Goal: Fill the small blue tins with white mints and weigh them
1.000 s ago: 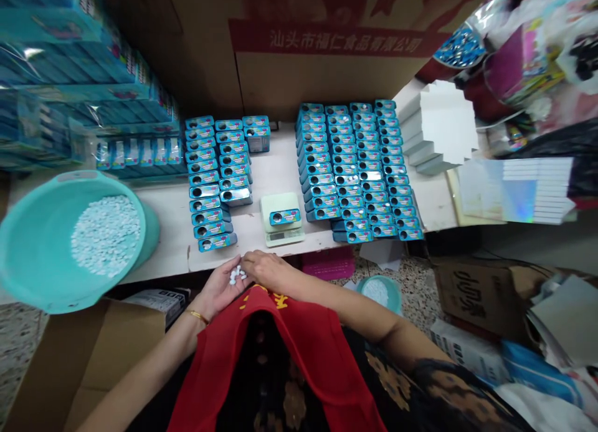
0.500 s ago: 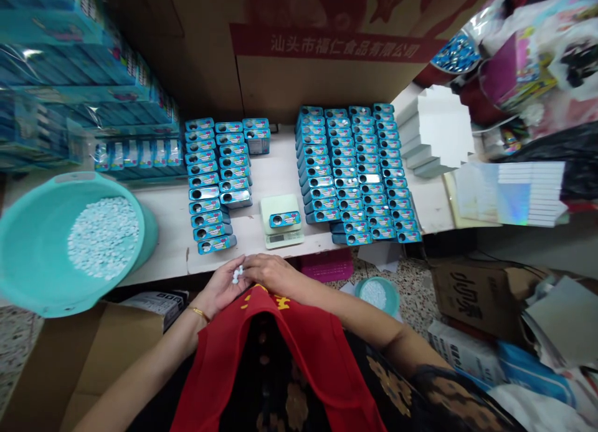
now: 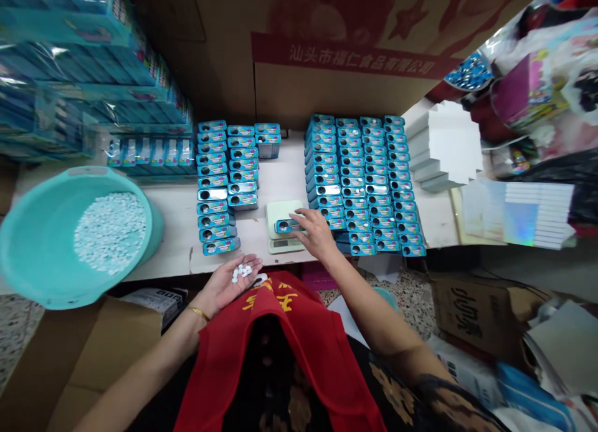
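My left hand (image 3: 231, 281) lies palm up at the table's front edge, cupping several small white tablets (image 3: 242, 271). My right hand (image 3: 314, 231) reaches over a small white scale (image 3: 279, 229), and its fingertips touch a blue tin (image 3: 284, 225) that sits on the scale. Rows of the same blue tins (image 3: 219, 186) stand left of the scale. A larger block of blue tins (image 3: 362, 182) stands to its right.
A teal basin (image 3: 42, 245) with white tablets overhangs the table at the left. Wrapped blue packs (image 3: 93, 95) pile up behind it. Cardboard boxes (image 3: 336, 64) close off the back. White box stacks (image 3: 443, 145) sit right. More boxes lie on the floor.
My right hand left the tablets in my left palm and moved up and right to the tin on the scale. My left palm has opened flatter. The camera shifted slightly.
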{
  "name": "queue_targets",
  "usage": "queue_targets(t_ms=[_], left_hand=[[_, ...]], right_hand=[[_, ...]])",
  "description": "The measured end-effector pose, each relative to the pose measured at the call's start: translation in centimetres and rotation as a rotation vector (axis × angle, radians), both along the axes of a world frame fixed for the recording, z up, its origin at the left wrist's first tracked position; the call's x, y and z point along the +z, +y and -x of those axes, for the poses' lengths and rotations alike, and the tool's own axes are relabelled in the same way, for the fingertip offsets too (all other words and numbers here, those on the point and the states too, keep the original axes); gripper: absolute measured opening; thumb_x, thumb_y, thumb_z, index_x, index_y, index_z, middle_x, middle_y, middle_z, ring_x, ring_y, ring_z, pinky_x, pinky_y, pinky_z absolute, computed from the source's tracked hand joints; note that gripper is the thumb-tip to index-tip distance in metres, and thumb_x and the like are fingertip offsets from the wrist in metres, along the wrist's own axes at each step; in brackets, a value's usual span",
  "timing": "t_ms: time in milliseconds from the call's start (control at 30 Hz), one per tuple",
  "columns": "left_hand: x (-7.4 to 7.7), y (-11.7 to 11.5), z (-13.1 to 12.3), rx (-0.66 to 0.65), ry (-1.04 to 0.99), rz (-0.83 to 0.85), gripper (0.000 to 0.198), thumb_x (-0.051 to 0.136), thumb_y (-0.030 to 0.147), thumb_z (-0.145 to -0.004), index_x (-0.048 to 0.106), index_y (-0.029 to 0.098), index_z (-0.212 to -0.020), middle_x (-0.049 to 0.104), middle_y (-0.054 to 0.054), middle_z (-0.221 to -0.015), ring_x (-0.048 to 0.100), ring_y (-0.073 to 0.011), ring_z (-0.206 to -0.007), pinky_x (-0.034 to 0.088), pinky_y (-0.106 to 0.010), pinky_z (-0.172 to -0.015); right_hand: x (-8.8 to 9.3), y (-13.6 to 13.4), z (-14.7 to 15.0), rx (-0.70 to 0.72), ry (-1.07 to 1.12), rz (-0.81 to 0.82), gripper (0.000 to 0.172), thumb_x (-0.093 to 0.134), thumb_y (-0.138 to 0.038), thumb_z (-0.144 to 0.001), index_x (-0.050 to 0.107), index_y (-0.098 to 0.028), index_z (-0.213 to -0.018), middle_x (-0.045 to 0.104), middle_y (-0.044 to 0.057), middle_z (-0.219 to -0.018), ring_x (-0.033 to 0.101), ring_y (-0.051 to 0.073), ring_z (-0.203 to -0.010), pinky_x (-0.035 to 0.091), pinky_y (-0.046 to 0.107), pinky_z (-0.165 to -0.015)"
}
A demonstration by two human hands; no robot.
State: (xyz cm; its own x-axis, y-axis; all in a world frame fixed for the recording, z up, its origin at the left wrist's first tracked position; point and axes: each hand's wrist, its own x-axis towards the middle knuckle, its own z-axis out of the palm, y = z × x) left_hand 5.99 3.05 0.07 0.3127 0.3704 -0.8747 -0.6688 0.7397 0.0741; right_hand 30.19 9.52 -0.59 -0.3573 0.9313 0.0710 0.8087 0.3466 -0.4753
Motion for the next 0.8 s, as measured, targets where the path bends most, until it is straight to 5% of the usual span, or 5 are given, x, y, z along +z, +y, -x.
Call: queue_targets(t_ms=[200, 433, 533, 667, 800], left_hand=[[0.7, 0.6, 1.4, 0.099, 0.076, -0.024, 0.017, 0.045, 0.01, -0.083, 0.061, 0.007, -0.09, 0.067, -0.014, -0.082, 0.066, -0.0194, -0.079, 0.055, -0.028, -0.07], [1.0, 0.0, 3.7, 0.259, 0.184, -0.006, 0.016, 0.046, 0.007, -0.082, 0.06, 0.009, -0.088, 0.067, -0.013, -0.085, 0.066, -0.0196, -0.08, 0.056, -0.028, -0.071], [1.2, -0.3, 4.1, 0.309, 0.219, 0.001, 0.016, 0.045, 0.006, -0.082, 0.06, 0.009, -0.085, 0.067, -0.013, -0.085, 0.066, -0.0194, -0.079, 0.056, -0.028, -0.071], [1.4, 0.0, 4.5, 0.304, 0.179, 0.038, 0.018, 0.043, 0.007, -0.083, 0.06, 0.009, -0.087, 0.067, -0.012, -0.084, 0.066, -0.0183, -0.079, 0.056, -0.027, -0.07], [0.7, 0.7, 4.7, 0.266, 0.151, 0.011, 0.021, 0.041, 0.009, -0.085, 0.06, 0.009, -0.093, 0.067, -0.013, -0.088, 0.065, -0.0189, -0.082, 0.056, -0.028, -0.071]], right_hand=[[-1.0, 3.2, 0.0, 0.048, -0.128, 0.099, 0.039, 0.054, -0.022, -0.08, 0.049, -0.017, -0.118, 0.056, 0.009, -0.109, 0.046, 0.023, -0.098, 0.041, 0.034, -0.084], [-3.0, 16.7, 4.3, -0.139, -0.076, 0.03, 0.039, 0.051, -0.02, -0.081, 0.046, -0.016, -0.119, 0.056, 0.01, -0.11, 0.047, 0.023, -0.099, 0.041, 0.035, -0.084], [-4.0, 20.0, 5.7, -0.164, -0.027, 0.023, 0.036, 0.047, -0.014, -0.081, 0.05, -0.017, -0.117, 0.053, 0.009, -0.118, 0.047, 0.021, -0.103, 0.041, 0.034, -0.085], [-3.7, 17.4, 2.6, -0.205, 0.031, -0.073, 0.037, 0.041, -0.011, -0.083, 0.051, -0.017, -0.118, 0.045, 0.008, -0.128, 0.042, 0.019, -0.113, 0.037, 0.034, -0.094], [-1.4, 8.2, -4.2, -0.19, 0.004, -0.177, 0.026, 0.044, -0.023, -0.086, 0.059, -0.019, -0.107, 0.056, 0.009, -0.11, 0.047, 0.021, -0.104, 0.037, 0.038, -0.091]])
